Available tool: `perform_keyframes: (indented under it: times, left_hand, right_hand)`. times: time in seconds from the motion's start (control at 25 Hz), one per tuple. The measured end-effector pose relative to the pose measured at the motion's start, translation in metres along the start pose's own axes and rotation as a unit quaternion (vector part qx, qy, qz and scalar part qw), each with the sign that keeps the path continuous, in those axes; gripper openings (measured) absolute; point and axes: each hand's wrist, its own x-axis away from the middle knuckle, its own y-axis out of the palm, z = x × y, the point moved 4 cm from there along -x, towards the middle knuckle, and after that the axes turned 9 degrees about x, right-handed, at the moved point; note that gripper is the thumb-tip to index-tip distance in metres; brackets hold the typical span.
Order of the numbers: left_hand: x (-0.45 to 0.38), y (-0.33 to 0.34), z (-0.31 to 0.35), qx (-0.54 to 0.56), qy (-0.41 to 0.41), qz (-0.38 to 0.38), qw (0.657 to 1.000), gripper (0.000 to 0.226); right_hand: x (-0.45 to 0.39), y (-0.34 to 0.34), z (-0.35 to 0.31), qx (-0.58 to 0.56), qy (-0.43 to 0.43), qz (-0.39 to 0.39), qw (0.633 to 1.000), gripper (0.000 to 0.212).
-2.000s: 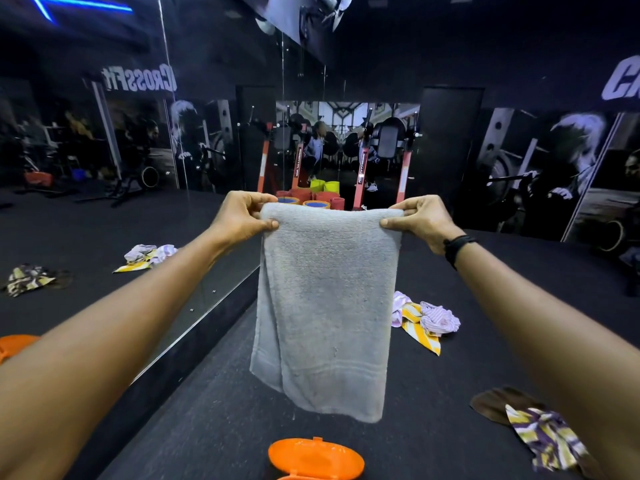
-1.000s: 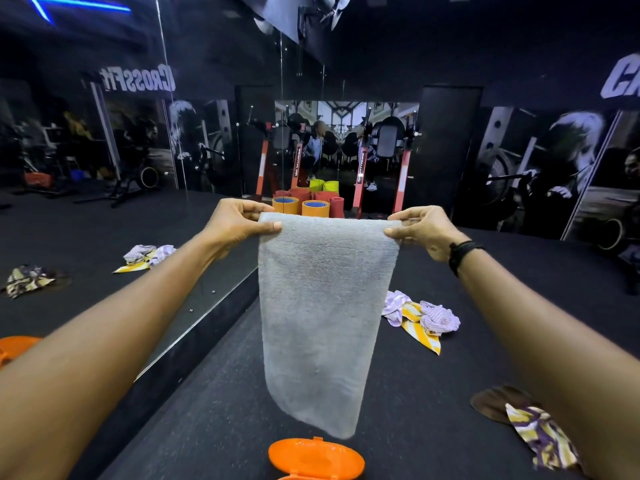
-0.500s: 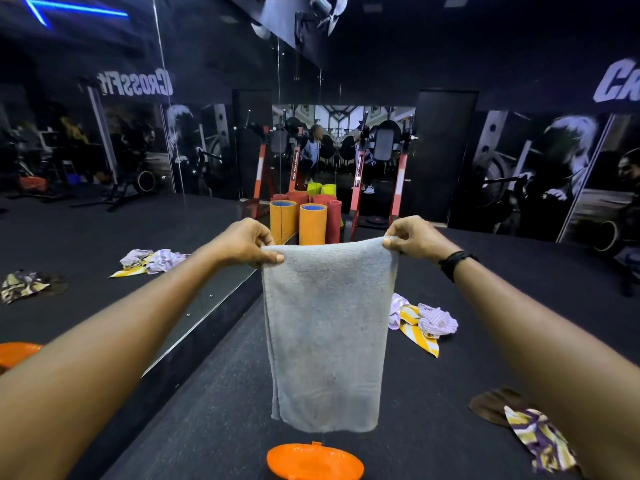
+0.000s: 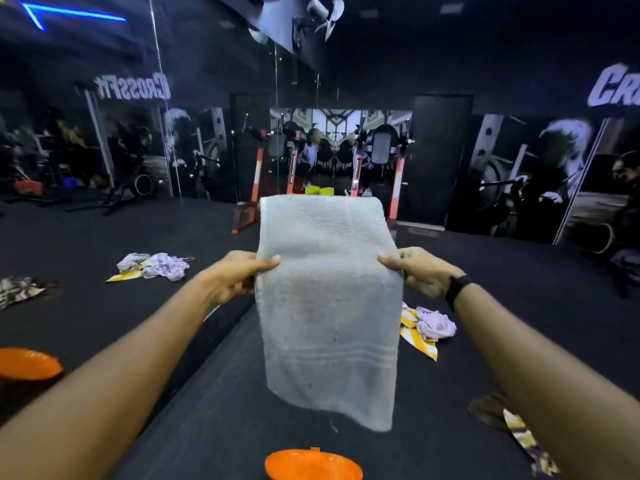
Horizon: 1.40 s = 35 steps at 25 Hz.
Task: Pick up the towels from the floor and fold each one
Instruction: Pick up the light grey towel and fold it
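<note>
A grey towel (image 4: 329, 306) hangs in front of me, held at both side edges about a third of the way down. Its upper part arches up and away from me above my hands. My left hand (image 4: 239, 271) pinches the left edge and my right hand (image 4: 415, 271), with a black wristband, pinches the right edge. A crumpled lilac and yellow striped towel (image 4: 427, 327) lies on the black floor to the right. A purple and yellow patterned towel (image 4: 523, 438) lies at the lower right, partly hidden by my right arm.
A mirror wall (image 4: 86, 237) runs along the left and repeats the floor towels. An orange lid-like object (image 4: 313, 465) lies on the floor at the bottom centre. Red gym racks (image 4: 398, 181) stand at the back.
My hands have come lower and closer to me. The towel's top edge, level with my hands before, now stands above them, and my grip sits lower on the sides.
</note>
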Motion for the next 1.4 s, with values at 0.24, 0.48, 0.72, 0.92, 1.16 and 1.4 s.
perform_keyframes:
  times: [0.24, 0.48, 0.72, 0.92, 1.16, 1.4]
  left_hand:
    - [0.007, 0.003, -0.004, -0.085, 0.018, -0.072, 0.994, 0.042]
    - [-0.004, -0.011, 0.003, -0.025, 0.045, 0.055, 0.997, 0.076]
    - [0.006, -0.011, 0.045, -0.41, 0.158, 0.05, 0.897, 0.029]
    - [0.008, -0.016, 0.029, -0.263, 0.126, 0.017, 0.956, 0.01]
    - [0.004, 0.004, 0.025, -0.064, 0.122, 0.015, 0.99, 0.046]
    - [0.001, 0.003, -0.002, -0.007, 0.044, 0.014, 0.999, 0.068]
  right_hand:
    - [0.0, 0.007, 0.001, 0.003, -0.03, -0.046, 0.998, 0.035]
    - [-0.014, -0.004, -0.005, -0.042, -0.008, 0.131, 0.99, 0.056]
    - [-0.011, -0.019, -0.034, 0.234, -0.092, 0.046, 0.967, 0.038]
    - [-0.005, -0.012, -0.02, 0.098, -0.067, 0.051, 0.992, 0.028]
    - [-0.008, 0.003, -0.021, -0.057, -0.067, 0.004, 0.996, 0.07]
    - [-0.009, -0.001, 0.001, -0.058, 0.003, 0.021, 0.998, 0.074]
